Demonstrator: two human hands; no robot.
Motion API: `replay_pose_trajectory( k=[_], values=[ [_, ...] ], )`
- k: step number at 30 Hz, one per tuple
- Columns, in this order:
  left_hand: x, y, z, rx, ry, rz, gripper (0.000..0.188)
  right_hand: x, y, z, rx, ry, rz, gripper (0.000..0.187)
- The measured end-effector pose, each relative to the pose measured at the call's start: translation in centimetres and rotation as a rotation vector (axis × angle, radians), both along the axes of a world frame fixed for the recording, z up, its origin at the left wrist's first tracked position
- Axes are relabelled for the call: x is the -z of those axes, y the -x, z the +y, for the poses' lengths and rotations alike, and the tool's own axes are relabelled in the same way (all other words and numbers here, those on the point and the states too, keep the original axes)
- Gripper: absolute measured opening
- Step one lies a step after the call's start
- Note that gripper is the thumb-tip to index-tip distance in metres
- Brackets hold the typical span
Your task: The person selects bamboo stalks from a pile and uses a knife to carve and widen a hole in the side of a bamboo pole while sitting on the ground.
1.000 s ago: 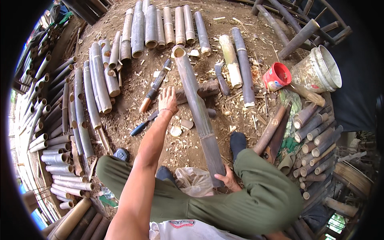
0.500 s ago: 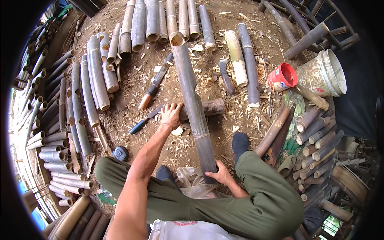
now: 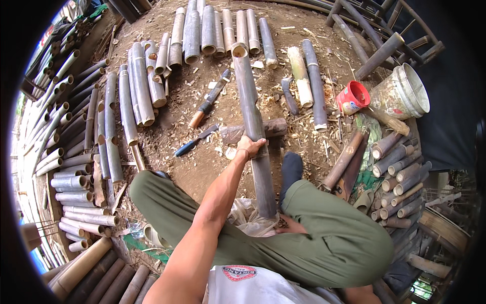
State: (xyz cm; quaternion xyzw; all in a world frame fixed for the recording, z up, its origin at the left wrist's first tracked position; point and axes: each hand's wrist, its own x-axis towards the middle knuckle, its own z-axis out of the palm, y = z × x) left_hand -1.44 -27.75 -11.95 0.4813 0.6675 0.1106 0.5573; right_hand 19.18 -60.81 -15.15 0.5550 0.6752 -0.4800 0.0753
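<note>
Bamboo tube [image 3: 252,124], long, dark grey and notched along its right side, crosses over a short, rough brown log [image 3: 275,127]; its open end points away beyond the log, and its other end reaches to the near side of it, at a crumpled translucent plastic bag [image 3: 244,214]. Just on the log's near side, the left hand [image 3: 251,146] is closed on the tube, fingers bent over it. Well nearer than the log, only a patch of the right hand [image 3: 292,225] shows by the tube's near end; I cannot tell how far its fingers are open or what they hold. Left of the log lies a dark-bladed knife with a blue handle [image 3: 188,147]. Beyond the log to the right are a curved dark tool [image 3: 289,96] and a red plastic pot [image 3: 353,99].
</note>
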Motion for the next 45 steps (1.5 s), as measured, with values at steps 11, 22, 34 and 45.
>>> replay_pose_trajectory(
  k=[11, 22, 34, 45],
  values=[
    [2.8, 3.8, 5.6, 0.067, -0.395, 0.259, 0.062, -8.3, -9.4, 14.1, 0.475, -0.251, 0.013, 0.053],
    [3.0, 18.9, 11.4, 0.381, -0.279, 0.639, 0.048, -10.0, 0.9, 33.8, 0.418, -0.303, 0.406, 0.048],
    [-7.3, -0.1, -3.6, 0.221, -0.615, -0.156, 0.057, -15.8, 3.3, 38.1, 0.659, 0.083, 0.744, 0.050],
    [-2.5, 0.5, -4.2, 0.332, -0.469, 0.152, 0.098, -15.0, -7.5, 35.6, -0.157, -0.621, -0.193, 0.036]
  ],
)
